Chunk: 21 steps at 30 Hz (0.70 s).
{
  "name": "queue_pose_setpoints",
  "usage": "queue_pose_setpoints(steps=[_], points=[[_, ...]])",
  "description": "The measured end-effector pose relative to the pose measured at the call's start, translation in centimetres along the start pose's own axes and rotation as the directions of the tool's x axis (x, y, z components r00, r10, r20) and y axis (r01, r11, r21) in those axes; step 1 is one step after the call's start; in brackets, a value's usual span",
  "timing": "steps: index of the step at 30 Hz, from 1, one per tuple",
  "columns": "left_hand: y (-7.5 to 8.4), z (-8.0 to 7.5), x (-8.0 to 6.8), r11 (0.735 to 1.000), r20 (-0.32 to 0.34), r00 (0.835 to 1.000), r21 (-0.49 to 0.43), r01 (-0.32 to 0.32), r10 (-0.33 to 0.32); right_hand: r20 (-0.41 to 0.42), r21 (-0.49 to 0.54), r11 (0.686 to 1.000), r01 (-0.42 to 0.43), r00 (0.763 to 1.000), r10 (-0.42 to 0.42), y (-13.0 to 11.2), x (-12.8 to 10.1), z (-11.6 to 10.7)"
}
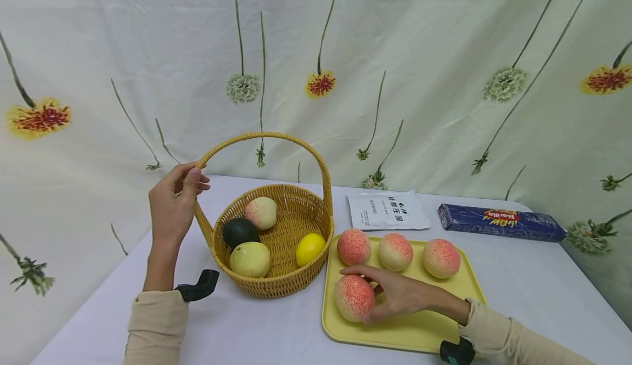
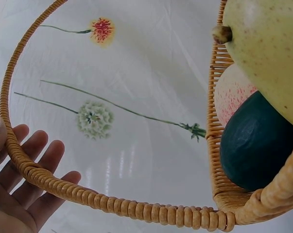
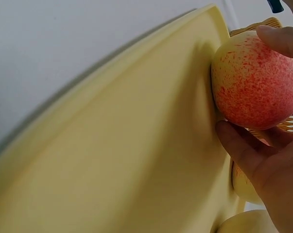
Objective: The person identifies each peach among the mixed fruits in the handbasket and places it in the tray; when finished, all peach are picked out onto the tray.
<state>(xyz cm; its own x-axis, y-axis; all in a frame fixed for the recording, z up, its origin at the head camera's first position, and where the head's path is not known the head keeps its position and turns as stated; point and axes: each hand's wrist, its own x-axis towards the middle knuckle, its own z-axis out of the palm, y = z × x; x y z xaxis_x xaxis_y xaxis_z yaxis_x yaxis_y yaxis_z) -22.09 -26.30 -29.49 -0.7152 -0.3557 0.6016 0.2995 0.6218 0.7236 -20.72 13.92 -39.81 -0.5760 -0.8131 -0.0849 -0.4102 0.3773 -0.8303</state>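
My left hand [image 1: 171,203] holds the arched handle [image 1: 257,135] of a wicker basket [image 1: 291,285] near its left side, with the thumb on one side and the fingers behind it. Over the yellow tray [image 1: 415,332], my right hand [image 1: 399,293] grips a red-speckled peach [image 1: 353,298] at the tray's front left. In the right wrist view, thumb and fingers lie on opposite sides of that peach [image 3: 258,80]. Inside the basket are a pale peach [image 1: 261,213], a dark green fruit [image 1: 240,233], a yellow-green pear-like fruit [image 1: 250,259] and a lemon [image 1: 310,249].
Three more peaches, a left one [image 1: 353,247], a middle one [image 1: 395,252] and a right one [image 1: 441,258], line the tray's back. Behind the tray lie a white packet [image 1: 387,211] and a blue Barilla box [image 1: 501,222]. A flowered cloth [image 1: 419,79] hangs behind the white table [image 1: 266,332].
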Motion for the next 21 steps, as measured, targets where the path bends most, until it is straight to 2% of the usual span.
queue_pose_setpoints(steps=[14,21], points=[[-0.07,-0.02,0.09,1.000,-0.001,1.000,-0.009,-0.008,0.008,0.002,0.017,1.000,0.010,1.000,-0.010,-0.13,-0.14,-0.08],[-0.24,0.01,0.20,1.000,-0.003,1.000,-0.013,-0.016,0.016,-0.002,-0.032,0.999,0.035,0.999,-0.035,-0.63,0.03,-0.28]])
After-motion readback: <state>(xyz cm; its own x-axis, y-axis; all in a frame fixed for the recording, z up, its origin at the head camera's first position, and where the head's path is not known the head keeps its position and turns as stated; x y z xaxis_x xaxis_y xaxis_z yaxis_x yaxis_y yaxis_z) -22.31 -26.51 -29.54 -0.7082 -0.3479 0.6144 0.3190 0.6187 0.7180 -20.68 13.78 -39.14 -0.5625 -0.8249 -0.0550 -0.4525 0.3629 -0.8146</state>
